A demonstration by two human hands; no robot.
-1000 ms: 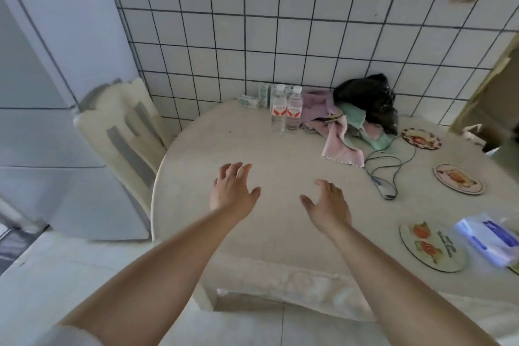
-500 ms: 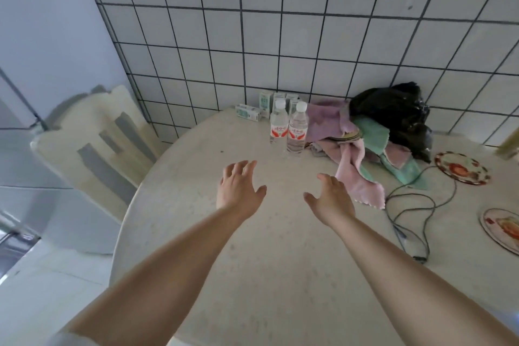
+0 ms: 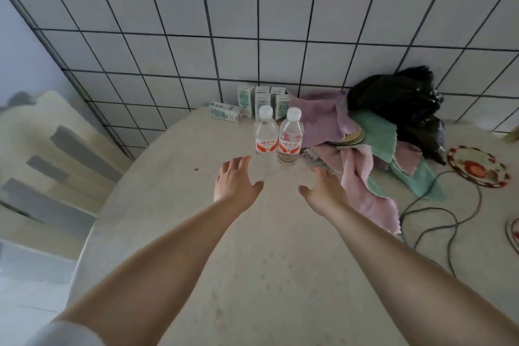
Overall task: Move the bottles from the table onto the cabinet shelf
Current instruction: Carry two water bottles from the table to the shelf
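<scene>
Your left hand (image 3: 234,180) and right hand (image 3: 325,191) hover spread and empty, one before each bottle, so each can take one. The left bottle (image 3: 265,135) and right bottle (image 3: 289,139) stand touching on the table (image 3: 174,177).

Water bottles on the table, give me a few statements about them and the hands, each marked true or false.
1. Two water bottles stand upright side by side. True.
2. The left hand grips a bottle. False: it is open and short of the bottles, holding nothing.
3. Both bottles have white caps. True.
4. The right hand holds the pink cloth. False: it is open and holds nothing.
5. The small cartons stand in front of the bottles. False: they are behind them, by the tiled wall.
</scene>
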